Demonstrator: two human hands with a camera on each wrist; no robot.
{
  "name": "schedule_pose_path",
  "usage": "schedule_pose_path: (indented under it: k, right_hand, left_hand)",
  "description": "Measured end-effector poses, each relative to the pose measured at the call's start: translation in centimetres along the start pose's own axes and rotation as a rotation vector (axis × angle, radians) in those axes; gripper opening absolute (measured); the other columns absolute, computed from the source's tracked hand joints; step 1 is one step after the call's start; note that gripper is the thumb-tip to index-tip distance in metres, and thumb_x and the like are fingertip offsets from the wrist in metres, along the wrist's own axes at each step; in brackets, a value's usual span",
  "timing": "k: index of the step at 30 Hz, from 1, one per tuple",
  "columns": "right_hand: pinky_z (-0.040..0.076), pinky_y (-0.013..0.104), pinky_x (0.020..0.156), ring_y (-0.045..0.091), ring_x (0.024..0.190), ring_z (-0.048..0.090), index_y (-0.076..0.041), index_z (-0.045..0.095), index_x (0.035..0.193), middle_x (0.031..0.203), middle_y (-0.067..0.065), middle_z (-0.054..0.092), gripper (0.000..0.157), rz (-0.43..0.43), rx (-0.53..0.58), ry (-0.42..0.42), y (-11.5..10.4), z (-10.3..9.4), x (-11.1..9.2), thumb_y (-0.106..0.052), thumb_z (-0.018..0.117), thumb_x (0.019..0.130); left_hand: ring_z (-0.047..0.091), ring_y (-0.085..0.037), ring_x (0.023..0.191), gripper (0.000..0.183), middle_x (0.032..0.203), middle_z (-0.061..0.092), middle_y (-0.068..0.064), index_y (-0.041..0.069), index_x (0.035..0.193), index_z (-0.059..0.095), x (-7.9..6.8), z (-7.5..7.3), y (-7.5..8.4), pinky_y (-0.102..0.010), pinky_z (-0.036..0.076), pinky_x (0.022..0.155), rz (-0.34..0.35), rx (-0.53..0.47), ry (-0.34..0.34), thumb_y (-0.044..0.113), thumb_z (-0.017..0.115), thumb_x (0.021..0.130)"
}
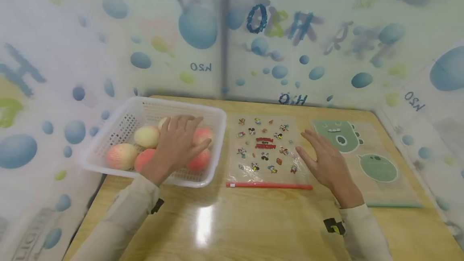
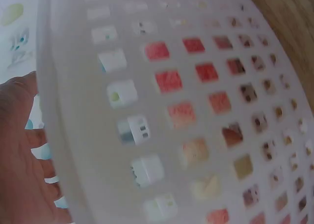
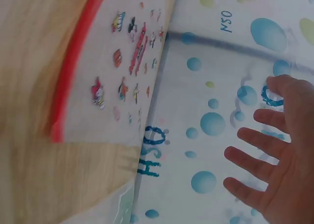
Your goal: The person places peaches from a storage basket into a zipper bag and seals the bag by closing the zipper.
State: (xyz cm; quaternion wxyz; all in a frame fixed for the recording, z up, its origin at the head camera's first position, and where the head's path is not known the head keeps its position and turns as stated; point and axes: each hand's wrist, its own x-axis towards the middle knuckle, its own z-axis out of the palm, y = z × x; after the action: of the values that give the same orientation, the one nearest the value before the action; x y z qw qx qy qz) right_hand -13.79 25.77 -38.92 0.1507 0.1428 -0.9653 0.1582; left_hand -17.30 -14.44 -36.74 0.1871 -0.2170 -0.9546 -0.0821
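Observation:
A white plastic basket (image 1: 108, 172) with lattice sides stands at the table's left and holds several red and pale yellow peaches (image 1: 121, 156). Over the basket is my left hand (image 1: 179, 142), fingers loosely spread and gripping nothing; it hides some of the fruit. In the left wrist view, the basket's side (image 2: 83, 135) covers the contents except for patches of red and yellow through the holes. A clear slider bag (image 1: 266, 152) with cartoon prints and a red zip lies flat in the middle. My right hand (image 1: 328, 166) hovers by that bag's right edge, its fingers extended and holding nothing.
Right of the cartoon bag lies another slider bag (image 1: 377, 168) with green animal faces and a green zip. The wooden table (image 1: 232, 224) meets walls (image 1: 159, 67) patterned with blue bubbles at its back and sides.

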Motion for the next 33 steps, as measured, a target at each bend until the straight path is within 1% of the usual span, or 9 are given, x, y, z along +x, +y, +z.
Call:
schedule_pose_path:
  k: [3, 5, 8, 11, 16, 20, 25, 29, 33]
  right_hand:
    - [0.038, 0.05, 0.088, 0.029, 0.111, 0.048, -0.01, 0.057, 0.118, 0.121, 0.009, 0.054, 0.041, -0.044, -0.025, 0.085, 0.5, -0.1, -1.2, -0.038, 0.054, 0.088]
    - [0.042, 0.049, 0.081, 0.03, 0.101, 0.054, -0.009, 0.062, 0.109, 0.11, 0.01, 0.06, 0.032, -0.062, -0.052, 0.127, 1.2, -0.3, -2.5, -0.03, 0.059, 0.085]
    - [0.046, 0.047, 0.068, 0.031, 0.091, 0.058, -0.009, 0.064, 0.102, 0.1, 0.011, 0.063, 0.025, -0.047, -0.095, 0.129, 3.2, -0.8, -5.1, -0.019, 0.062, 0.079]
    - [0.044, 0.05, 0.065, 0.037, 0.091, 0.054, -0.008, 0.061, 0.103, 0.104, 0.015, 0.059, 0.029, 0.045, -0.09, 0.002, 6.3, -2.0, -7.7, -0.012, 0.063, 0.074]
    - [0.039, 0.06, 0.065, 0.057, 0.093, 0.039, 0.002, 0.052, 0.113, 0.115, 0.031, 0.042, 0.045, 0.23, -0.055, -0.34, 11.9, -4.1, -11.6, -0.006, 0.065, 0.071]
    - [0.041, 0.058, 0.063, 0.058, 0.091, 0.041, 0.007, 0.052, 0.111, 0.112, 0.035, 0.042, 0.048, 0.281, -0.016, -0.475, 14.3, -4.3, -14.0, -0.008, 0.069, 0.068]
    - [0.042, 0.058, 0.069, 0.047, 0.091, 0.048, 0.001, 0.06, 0.101, 0.102, 0.024, 0.053, 0.032, 0.32, -0.024, -0.463, 14.6, -3.0, -15.8, -0.02, 0.067, 0.078]
    - [0.043, 0.055, 0.066, 0.041, 0.085, 0.051, -0.002, 0.064, 0.093, 0.093, 0.014, 0.056, 0.021, 0.336, -0.073, -0.429, 14.6, -2.6, -16.3, -0.02, 0.066, 0.08]
    - [0.043, 0.055, 0.066, 0.042, 0.083, 0.054, -0.003, 0.065, 0.089, 0.089, 0.013, 0.06, 0.015, 0.293, -0.091, -0.33, 14.6, -2.9, -16.3, -0.017, 0.066, 0.081]
  left_hand:
    - [0.039, -0.033, 0.113, 0.058, 0.12, 0.05, -0.012, 0.012, 0.127, 0.049, -0.2, 0.0, 0.3, -0.052, 0.029, 0.093, 0.036, -0.048, 0.03, 0.051, 0.05, 0.084]
    - [0.04, -0.032, 0.111, 0.054, 0.12, 0.05, -0.01, 0.012, 0.125, 0.05, -0.4, 0.1, 0.8, -0.051, 0.03, 0.092, 0.057, -0.055, 0.028, 0.048, 0.051, 0.084]
    - [0.039, -0.03, 0.111, 0.051, 0.12, 0.049, -0.008, 0.012, 0.124, 0.051, -0.8, 0.5, 1.5, -0.049, 0.031, 0.09, 0.086, -0.063, 0.021, 0.045, 0.05, 0.085]
    - [0.039, -0.029, 0.112, 0.048, 0.121, 0.049, -0.007, 0.012, 0.12, 0.053, -1.1, 0.8, 2.2, -0.048, 0.033, 0.089, 0.117, -0.093, 0.043, 0.043, 0.051, 0.084]
    - [0.042, -0.028, 0.111, 0.042, 0.117, 0.051, -0.007, 0.011, 0.113, 0.057, -1.5, 1.3, 3.2, -0.047, 0.034, 0.091, 0.199, -0.141, 0.092, 0.039, 0.054, 0.082]
    - [0.043, -0.028, 0.111, 0.038, 0.117, 0.052, -0.008, 0.01, 0.109, 0.059, -1.8, 1.6, 3.8, -0.045, 0.032, 0.094, 0.248, -0.137, 0.113, 0.036, 0.055, 0.082]
    - [0.044, -0.028, 0.112, 0.035, 0.118, 0.051, -0.009, 0.011, 0.108, 0.058, -2.3, 2.1, 4.7, -0.044, 0.032, 0.095, 0.272, -0.142, 0.103, 0.035, 0.055, 0.083]
    - [0.041, -0.026, 0.115, 0.036, 0.122, 0.048, -0.007, 0.014, 0.111, 0.057, -2.3, 2.3, 5.6, -0.043, 0.03, 0.097, 0.257, -0.163, 0.059, 0.039, 0.051, 0.086]
    - [0.037, -0.024, 0.119, 0.035, 0.125, 0.046, -0.005, 0.018, 0.112, 0.057, -2.0, 2.1, 6.3, -0.044, 0.028, 0.098, 0.237, -0.172, 0.028, 0.041, 0.047, 0.088]
